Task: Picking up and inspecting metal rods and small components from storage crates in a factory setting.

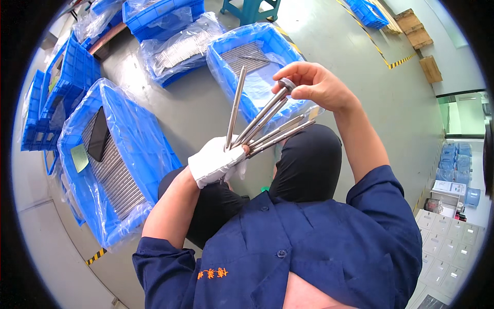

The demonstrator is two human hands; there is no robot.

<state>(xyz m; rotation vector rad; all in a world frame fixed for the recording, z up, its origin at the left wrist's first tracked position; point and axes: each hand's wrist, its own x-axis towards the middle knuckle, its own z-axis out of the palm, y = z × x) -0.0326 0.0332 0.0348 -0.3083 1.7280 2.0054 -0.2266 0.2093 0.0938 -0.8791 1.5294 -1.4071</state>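
My left hand, in a white glove, is closed around several steel rods that fan out upward above my knees. One rod leans apart from the others, to the left. My bare right hand pinches a small dark round piece between thumb and fingers. That piece sits at the upper end of one of the rods; whether the rod passes into it I cannot tell. Beyond my hands stands a blue crate lined with clear plastic, with rods lying at its far end.
To the left, a lined blue crate holds rows of rods, a black phone and a yellow-green paper slip. Another crate of rods stands farther off. Stacked blue crates line the left; a green stool is at the back.
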